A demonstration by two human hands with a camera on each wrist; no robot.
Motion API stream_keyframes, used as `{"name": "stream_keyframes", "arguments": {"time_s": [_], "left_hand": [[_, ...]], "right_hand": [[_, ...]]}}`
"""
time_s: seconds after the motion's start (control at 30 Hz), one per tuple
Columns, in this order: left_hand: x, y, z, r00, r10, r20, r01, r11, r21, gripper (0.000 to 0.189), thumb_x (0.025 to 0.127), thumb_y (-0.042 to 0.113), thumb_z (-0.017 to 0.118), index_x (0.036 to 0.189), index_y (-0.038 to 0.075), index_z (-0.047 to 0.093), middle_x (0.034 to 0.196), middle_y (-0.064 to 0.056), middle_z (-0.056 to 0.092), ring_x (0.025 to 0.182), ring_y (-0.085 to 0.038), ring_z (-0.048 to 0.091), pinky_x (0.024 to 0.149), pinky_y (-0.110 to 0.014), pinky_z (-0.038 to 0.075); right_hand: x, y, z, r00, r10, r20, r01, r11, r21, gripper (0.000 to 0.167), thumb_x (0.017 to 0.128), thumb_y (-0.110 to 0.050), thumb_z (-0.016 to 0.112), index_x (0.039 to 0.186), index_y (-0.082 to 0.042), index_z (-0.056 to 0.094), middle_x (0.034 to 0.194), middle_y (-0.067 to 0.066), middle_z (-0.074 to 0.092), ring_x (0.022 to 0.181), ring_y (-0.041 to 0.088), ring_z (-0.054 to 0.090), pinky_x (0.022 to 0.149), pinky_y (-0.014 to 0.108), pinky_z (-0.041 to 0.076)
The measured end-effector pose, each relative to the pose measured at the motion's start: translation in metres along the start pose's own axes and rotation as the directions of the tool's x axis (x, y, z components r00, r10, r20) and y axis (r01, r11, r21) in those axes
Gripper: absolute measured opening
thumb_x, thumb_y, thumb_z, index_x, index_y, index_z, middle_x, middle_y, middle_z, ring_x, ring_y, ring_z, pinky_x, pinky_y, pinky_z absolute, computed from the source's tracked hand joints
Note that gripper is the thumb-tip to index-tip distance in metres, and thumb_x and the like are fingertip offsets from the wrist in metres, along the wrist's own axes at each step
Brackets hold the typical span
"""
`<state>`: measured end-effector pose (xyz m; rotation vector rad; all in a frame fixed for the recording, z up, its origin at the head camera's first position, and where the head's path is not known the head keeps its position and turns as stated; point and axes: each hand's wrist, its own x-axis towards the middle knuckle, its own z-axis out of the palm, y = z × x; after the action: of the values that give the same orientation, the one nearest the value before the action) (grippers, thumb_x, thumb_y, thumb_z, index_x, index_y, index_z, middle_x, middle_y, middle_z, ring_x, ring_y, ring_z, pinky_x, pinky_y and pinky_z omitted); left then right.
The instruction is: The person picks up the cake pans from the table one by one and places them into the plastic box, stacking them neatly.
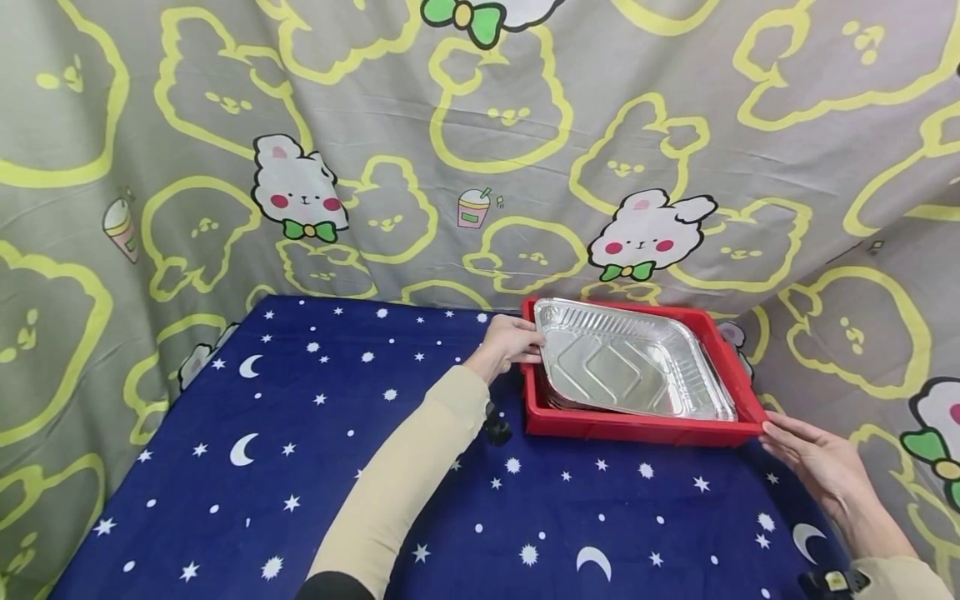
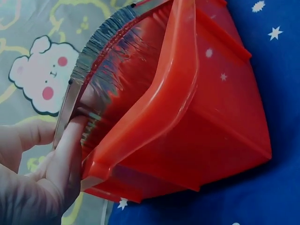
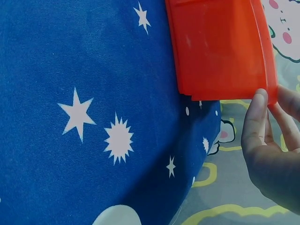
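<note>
A shallow silver foil tray (image 1: 607, 367) lies tilted inside a red plastic bin (image 1: 637, 430), its left edge raised. My left hand (image 1: 512, 340) pinches the foil tray's left rim between thumb and fingers, as the left wrist view shows with the hand (image 2: 44, 168) beside the bin's wall (image 2: 220, 117). Beneath that tray, more thin foil edges show along the bin's front left; how many cannot be told. At the bin's front right corner, my right hand (image 1: 821, 467) grips the rim, thumb on one side and fingers on the other in the right wrist view.
The bin stands at the back right of a table with a dark blue star-and-moon cloth (image 1: 337, 467). A grey curtain with cartoon animals (image 1: 390, 125) hangs behind the table and along its sides. The table's right edge (image 3: 197, 173) runs close to the bin.
</note>
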<state>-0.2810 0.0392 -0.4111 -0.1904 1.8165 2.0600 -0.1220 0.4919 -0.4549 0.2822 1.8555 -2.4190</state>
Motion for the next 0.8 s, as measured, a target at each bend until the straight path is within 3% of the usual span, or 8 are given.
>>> {"name": "stream_keyframes", "arguments": {"time_s": [0.13,0.33,0.53,0.8], "left_hand": [[-0.002,0.002,0.004,1.0,0.002,-0.01,-0.001,0.999,0.039,0.031,0.09,-0.012,0.071,0.121,-0.014,0.065,0.08,-0.012,0.073,0.063,-0.017,0.07,0.066,-0.03,0.071],[-0.002,0.001,0.013,0.998,0.033,-0.061,-0.026,0.993,0.118,0.031,0.09,-0.011,0.075,0.121,-0.014,0.068,0.111,-0.032,0.076,0.073,-0.026,0.076,0.077,-0.039,0.071],[-0.003,0.002,0.017,0.996,0.033,-0.084,-0.019,0.986,0.167,0.03,0.089,-0.01,0.076,0.118,-0.014,0.067,0.111,-0.033,0.076,0.06,-0.019,0.068,0.08,-0.042,0.071],[-0.006,0.005,0.012,1.0,-0.002,0.001,0.002,0.979,0.204,0.038,0.091,-0.008,0.076,0.126,-0.015,0.065,0.115,-0.033,0.075,0.066,-0.023,0.073,0.079,-0.041,0.071]], "right_hand": [[-0.001,0.0,0.0,1.0,0.003,0.006,-0.003,1.0,0.004,0.037,0.103,0.009,0.057,0.101,-0.016,0.085,0.1,-0.006,0.082,0.088,0.01,0.081,0.077,0.024,0.069],[0.0,0.0,0.0,1.0,0.008,0.0,-0.008,1.0,0.007,0.037,0.103,0.009,0.057,0.1,-0.016,0.085,0.099,-0.005,0.083,0.087,0.01,0.081,0.077,0.025,0.069],[0.0,-0.001,0.0,1.0,0.02,-0.019,-0.02,1.0,-0.002,0.037,0.103,0.009,0.058,0.099,-0.016,0.085,0.097,-0.005,0.082,0.086,0.011,0.081,0.076,0.025,0.069],[-0.002,-0.001,0.001,1.0,0.012,-0.02,-0.011,1.0,0.005,0.037,0.102,0.01,0.058,0.099,-0.016,0.085,0.098,-0.005,0.082,0.086,0.01,0.081,0.076,0.025,0.069]]}}
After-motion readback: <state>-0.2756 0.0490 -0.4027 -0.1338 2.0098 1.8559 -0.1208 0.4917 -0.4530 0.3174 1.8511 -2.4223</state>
